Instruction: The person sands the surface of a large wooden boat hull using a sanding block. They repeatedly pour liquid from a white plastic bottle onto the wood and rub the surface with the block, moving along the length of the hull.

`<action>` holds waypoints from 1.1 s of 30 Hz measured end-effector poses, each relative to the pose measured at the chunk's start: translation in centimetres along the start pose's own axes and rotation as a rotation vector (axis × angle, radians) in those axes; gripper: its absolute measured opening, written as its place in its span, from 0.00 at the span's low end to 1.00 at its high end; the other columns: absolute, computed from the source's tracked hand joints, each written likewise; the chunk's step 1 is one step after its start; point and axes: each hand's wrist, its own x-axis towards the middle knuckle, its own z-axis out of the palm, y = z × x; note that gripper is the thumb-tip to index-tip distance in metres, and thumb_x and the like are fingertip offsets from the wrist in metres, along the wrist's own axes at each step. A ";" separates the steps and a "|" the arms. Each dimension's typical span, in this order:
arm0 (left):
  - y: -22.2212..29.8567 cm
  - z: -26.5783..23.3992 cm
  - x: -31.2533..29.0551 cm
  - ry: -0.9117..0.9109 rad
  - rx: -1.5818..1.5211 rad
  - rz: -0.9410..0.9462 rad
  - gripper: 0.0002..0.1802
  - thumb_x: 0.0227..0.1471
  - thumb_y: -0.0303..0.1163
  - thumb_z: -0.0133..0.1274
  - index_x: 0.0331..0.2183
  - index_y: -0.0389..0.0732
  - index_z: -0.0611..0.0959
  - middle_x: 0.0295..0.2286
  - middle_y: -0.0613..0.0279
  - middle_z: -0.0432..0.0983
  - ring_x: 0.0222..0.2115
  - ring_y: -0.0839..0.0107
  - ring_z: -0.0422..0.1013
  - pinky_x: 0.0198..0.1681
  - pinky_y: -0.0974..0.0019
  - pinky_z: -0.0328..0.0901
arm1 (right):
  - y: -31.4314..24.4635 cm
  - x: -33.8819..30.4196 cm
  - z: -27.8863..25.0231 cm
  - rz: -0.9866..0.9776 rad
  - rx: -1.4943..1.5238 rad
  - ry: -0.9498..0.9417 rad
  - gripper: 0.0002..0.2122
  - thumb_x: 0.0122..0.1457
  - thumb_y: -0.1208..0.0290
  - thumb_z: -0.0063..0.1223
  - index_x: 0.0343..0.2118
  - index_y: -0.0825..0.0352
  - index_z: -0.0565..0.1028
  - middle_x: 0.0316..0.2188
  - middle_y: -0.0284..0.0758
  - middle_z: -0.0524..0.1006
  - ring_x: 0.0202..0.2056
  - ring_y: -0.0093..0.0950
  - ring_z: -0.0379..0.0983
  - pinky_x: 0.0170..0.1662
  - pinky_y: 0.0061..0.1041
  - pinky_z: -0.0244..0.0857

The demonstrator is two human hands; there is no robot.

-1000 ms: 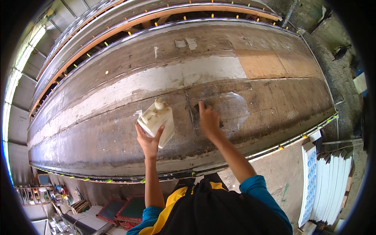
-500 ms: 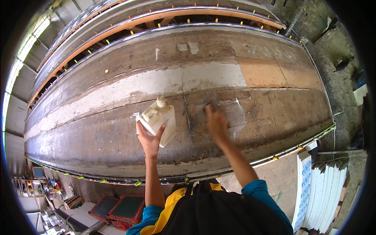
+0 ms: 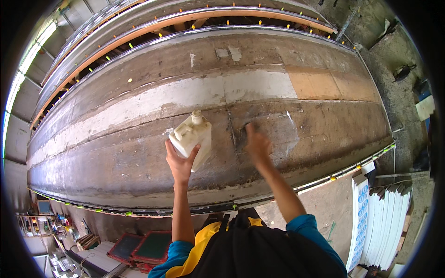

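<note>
The whitish smear (image 3: 290,119) beside the right hand (image 3: 259,146) has grown thinner and more broken.

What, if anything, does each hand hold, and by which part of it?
Left hand: the whitish jug, by the near side of its body. Right hand: too blurred to tell whether anything is held.

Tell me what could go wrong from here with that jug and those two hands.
The pale jug tilts in the left hand alone, so it might slip; whether its mouth is capped is unclear, so a spill is possible. The right hand is just right of a dark seam in the worn tabletop and could snag there.
</note>
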 end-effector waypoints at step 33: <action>-0.5 -4.0 -0.6 -0.092 -0.045 0.042 0.31 0.35 0.38 0.65 0.38 0.35 0.67 0.30 0.49 0.73 0.31 0.60 0.73 0.34 0.64 0.66 | 2.9 -0.1 -2.4 0.156 0.005 0.100 0.22 0.51 0.74 0.48 0.51 0.60 0.62 0.22 0.40 0.75 0.24 0.33 0.74 0.24 0.30 0.68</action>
